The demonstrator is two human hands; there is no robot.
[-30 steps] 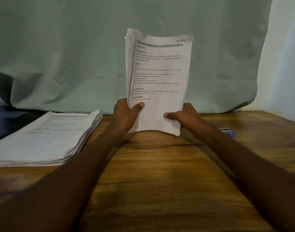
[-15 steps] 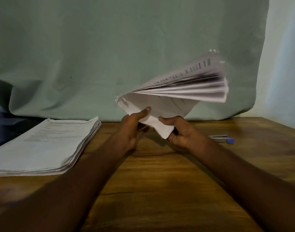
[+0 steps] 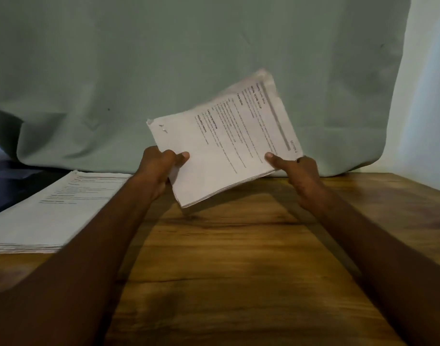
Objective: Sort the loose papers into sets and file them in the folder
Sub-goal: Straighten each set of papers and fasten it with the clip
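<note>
Wooden table (image 3: 239, 283), thick paper stack (image 3: 51, 211) lying flat at left

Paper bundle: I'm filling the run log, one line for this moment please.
left hand grips paper bundle | right hand grips it | held above table | second stack left

paper stack (image 3: 51, 211) cut off left, print blurred

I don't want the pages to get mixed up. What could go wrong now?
The bundle is tilted above the table, held only at two edges by the left hand and right hand; sheets might slide out. Some could land on the pile and mix in.
</note>
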